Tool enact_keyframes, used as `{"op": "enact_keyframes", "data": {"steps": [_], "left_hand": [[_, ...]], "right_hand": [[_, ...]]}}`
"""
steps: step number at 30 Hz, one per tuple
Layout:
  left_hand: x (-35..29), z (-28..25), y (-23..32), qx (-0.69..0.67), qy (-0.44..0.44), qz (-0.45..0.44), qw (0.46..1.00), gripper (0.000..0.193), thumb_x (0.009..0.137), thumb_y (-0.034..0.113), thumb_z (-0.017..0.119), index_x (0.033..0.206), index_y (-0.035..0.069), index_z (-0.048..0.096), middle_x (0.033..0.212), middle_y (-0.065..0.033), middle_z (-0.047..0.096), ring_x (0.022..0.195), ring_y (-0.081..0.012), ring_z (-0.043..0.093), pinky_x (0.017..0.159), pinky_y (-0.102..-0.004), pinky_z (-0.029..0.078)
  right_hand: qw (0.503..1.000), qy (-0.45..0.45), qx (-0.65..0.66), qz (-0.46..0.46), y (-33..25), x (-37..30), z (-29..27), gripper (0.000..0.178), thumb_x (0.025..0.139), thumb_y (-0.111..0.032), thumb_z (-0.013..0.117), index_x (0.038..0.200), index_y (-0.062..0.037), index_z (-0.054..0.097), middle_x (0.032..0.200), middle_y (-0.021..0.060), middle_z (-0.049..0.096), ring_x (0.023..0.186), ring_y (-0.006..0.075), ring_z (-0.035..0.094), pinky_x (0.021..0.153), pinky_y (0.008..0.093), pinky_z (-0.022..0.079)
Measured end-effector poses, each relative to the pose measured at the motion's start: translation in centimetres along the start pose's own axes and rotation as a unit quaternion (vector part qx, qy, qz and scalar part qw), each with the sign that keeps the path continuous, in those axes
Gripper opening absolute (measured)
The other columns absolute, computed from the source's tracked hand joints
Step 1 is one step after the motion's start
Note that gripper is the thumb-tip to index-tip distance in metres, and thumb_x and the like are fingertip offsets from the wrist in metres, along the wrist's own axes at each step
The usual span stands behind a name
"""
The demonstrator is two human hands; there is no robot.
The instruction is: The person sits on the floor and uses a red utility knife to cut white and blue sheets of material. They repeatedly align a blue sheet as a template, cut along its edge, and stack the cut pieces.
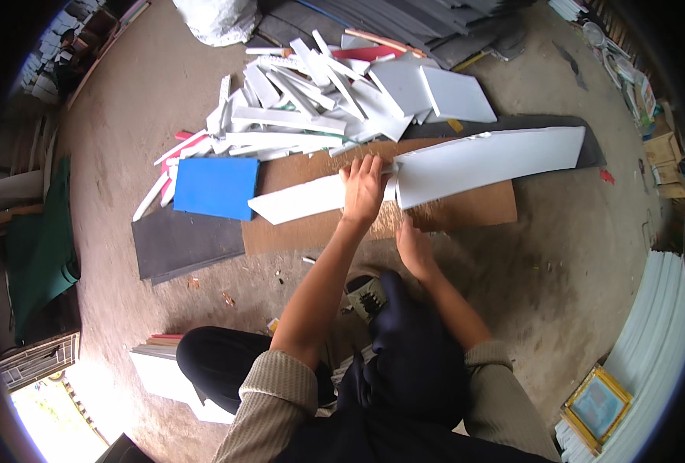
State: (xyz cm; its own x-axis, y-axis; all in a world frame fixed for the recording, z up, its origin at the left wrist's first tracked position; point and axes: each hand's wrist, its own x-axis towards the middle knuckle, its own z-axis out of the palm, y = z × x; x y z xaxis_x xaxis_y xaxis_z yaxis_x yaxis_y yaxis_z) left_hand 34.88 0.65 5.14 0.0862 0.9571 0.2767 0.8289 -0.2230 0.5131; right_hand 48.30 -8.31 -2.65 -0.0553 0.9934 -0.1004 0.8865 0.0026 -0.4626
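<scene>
My left hand [364, 187] presses down with bent fingers on a white board piece [300, 199], close to where it meets a larger white board [489, 163]. A narrow gap parts the two white pieces just right of those fingers. Below the gap, near the front edge of a brown board [466, 212], my right hand [414, 248] is closed. Whatever its fingers hold is hidden or too small to name. Both white pieces lie over the brown board, and the larger one reaches onto a dark sheet at the right.
A blue panel [216, 187] and a dark grey sheet [188, 245] lie at the left. Beyond the boards is a heap of white offcuts [304, 100]. White panels [165, 374] stand by my left knee; a gold-framed picture [597, 409] leans at the lower right.
</scene>
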Motion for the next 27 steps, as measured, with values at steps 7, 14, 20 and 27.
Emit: {"op": "enact_keyframes", "data": {"steps": [7, 14, 20, 27], "left_hand": [[3.1, -7.0, -3.0, -0.056, 0.024, -0.019, 0.998, 0.025, 0.076, 0.022, 0.062, 0.095, 0.008, 0.056, 0.09, -0.0085, 0.061, 0.083, -0.0248, 0.059, 0.071, -0.0386, 0.045], [2.4, -24.4, -10.2, -0.303, 0.236, -0.202, 0.901, 0.033, 0.081, 0.019, 0.061, 0.102, -0.002, 0.047, 0.091, -0.0136, 0.06, 0.077, -0.0171, 0.059, 0.063, -0.027, 0.049], [-3.4, -22.2, -15.8, -0.541, 0.289, -0.357, 0.704, 0.032, 0.085, 0.019, 0.056, 0.106, 0.001, 0.04, 0.092, -0.0123, 0.055, 0.075, -0.0213, 0.06, 0.067, -0.0323, 0.053], [-5.1, -17.8, -18.0, -0.677, 0.277, -0.378, 0.568, 0.022, 0.088, 0.017, 0.05, 0.097, -0.001, 0.042, 0.099, -0.0117, 0.05, 0.087, -0.0279, 0.058, 0.078, -0.0367, 0.052]], "right_hand": [[0.997, -0.068, -0.023, -0.028, 0.1, 0.9, -6.1, 0.021, 0.084, -0.022, 0.045, 0.09, -0.0021, 0.045, 0.07, 0.0206, 0.059, 0.067, 0.0383, 0.058, 0.061, 0.0473, 0.046], [0.997, -0.016, 0.025, -0.073, -7.3, 6.9, -6.6, 0.027, 0.082, -0.016, 0.042, 0.102, -0.0008, 0.035, 0.092, 0.0254, 0.051, 0.079, 0.0409, 0.056, 0.067, 0.048, 0.046], [0.994, -0.06, -0.081, -0.051, -5.4, 11.2, -2.5, 0.036, 0.079, -0.02, 0.055, 0.104, 0.0003, 0.039, 0.1, 0.023, 0.048, 0.082, 0.0387, 0.055, 0.068, 0.0428, 0.048], [0.987, -0.017, -0.111, -0.113, -5.6, 9.9, 1.0, 0.055, 0.075, -0.024, 0.063, 0.118, 0.0001, 0.038, 0.104, 0.0195, 0.047, 0.093, 0.0352, 0.053, 0.072, 0.0407, 0.048]]}}
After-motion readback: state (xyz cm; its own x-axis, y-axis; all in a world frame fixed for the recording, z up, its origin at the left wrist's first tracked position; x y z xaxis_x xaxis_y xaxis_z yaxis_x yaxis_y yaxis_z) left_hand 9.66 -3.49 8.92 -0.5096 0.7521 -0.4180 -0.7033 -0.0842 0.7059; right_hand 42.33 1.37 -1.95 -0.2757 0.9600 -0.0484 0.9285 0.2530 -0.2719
